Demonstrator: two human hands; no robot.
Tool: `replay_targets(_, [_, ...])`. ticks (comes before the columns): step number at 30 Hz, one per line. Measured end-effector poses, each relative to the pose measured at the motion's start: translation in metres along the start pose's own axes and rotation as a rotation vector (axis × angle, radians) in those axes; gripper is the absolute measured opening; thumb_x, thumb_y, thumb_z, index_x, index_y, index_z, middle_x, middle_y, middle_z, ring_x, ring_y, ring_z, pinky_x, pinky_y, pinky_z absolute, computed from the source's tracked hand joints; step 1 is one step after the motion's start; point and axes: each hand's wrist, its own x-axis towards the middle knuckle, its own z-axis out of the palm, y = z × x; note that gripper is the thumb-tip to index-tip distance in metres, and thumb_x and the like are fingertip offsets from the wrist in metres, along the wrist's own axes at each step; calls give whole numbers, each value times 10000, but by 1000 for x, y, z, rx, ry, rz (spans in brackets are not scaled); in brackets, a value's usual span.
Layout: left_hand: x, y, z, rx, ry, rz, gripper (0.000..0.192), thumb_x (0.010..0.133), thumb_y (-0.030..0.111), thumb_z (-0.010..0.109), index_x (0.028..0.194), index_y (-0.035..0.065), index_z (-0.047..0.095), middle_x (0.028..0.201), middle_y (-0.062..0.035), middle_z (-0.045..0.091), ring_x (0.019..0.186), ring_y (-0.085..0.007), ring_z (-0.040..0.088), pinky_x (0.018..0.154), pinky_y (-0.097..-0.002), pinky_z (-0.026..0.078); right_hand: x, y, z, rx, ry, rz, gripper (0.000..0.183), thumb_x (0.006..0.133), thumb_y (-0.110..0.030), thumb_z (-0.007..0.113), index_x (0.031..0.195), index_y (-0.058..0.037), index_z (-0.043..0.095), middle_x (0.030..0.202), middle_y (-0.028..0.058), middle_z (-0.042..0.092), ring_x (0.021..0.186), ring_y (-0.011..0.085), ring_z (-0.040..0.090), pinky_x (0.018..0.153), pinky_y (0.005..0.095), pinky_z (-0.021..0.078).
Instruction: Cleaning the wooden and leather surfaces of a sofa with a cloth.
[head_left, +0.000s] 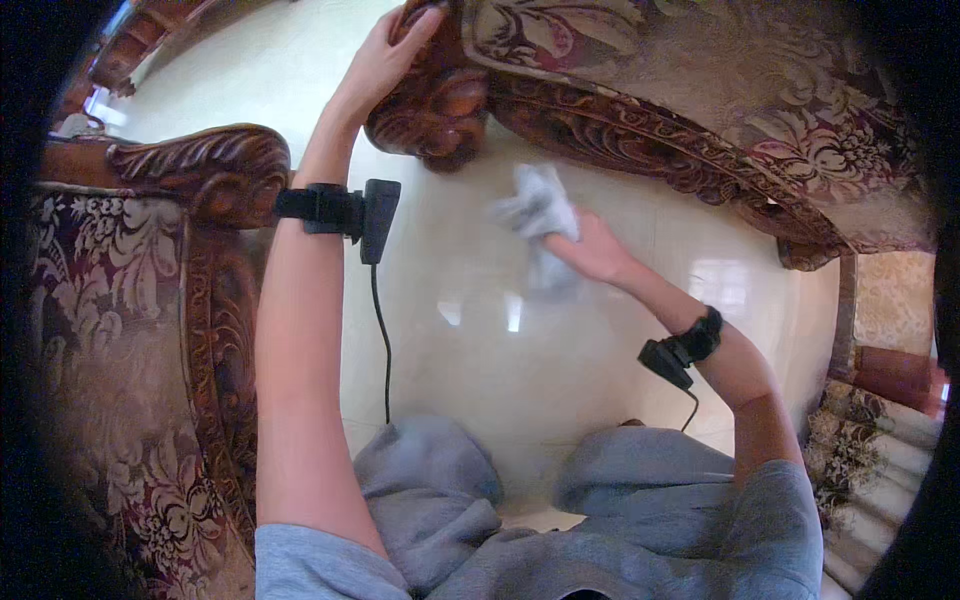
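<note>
My left hand (397, 56) grips the carved wooden armrest (431, 112) of an upholstered sofa at the top of the view, its thumb lying over the wood. Bunched in my right hand (592, 244) is a white cloth (540, 202), blurred, held above or against the glossy tiled floor (480, 360); whether it touches the floor I cannot tell. The sofa's carved lower rail (637, 135) lies beyond the cloth. Each forearm wears a black strapped device with a cable.
A second carved seat with floral upholstery (112, 315) stands close at my left, its scrolled armrest (240, 172) near my forearm. At the right are patterned and striped fabric (862, 457) and a wooden post (845, 315). My knees in grey trousers are below.
</note>
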Motion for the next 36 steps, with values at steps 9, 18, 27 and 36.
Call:
replay_targets(9, [-6, 14, 0, -576, -245, -48, 705, 862, 571, 190, 1307, 32, 282, 1293, -69, 381, 1204, -177, 328, 1020, -289, 201, 114, -82, 23, -736, 944, -522, 831, 634, -228, 668, 1335, -293, 226, 1006, 230, 441, 941, 363, 471, 781, 420, 427])
replay_targets(18, [8, 8, 13, -686, -178, -86, 676, 856, 573, 246, 1212, 23, 415, 1173, -86, 477, 1066, -164, 447, 941, -294, 317, 132, 55, 56, -1120, 554, -478, 494, 670, -51, 508, 1132, -224, 524, 1108, 156, 451, 949, 309, 491, 779, 417, 417])
replay_targets(27, [-8, -7, -18, -770, -216, -151, 763, 842, 603, 178, 1307, 2, 249, 1273, -125, 391, 1180, -199, 366, 1006, -327, 258, 77, -83, 9, -776, 932, -992, 533, 568, -86, 662, 1080, -191, 557, 1186, 104, 389, 1059, 302, 370, 885, 413, 296])
replay_targets(36, [0, 13, -7, -992, -319, -115, 717, 859, 572, 223, 1272, -6, 321, 1197, -106, 464, 1088, -189, 438, 944, -288, 325, 143, -53, 39, -1022, 1167, -712, 674, 496, -182, 697, 1143, -275, 533, 1122, 56, 342, 1049, 286, 289, 858, 454, 217])
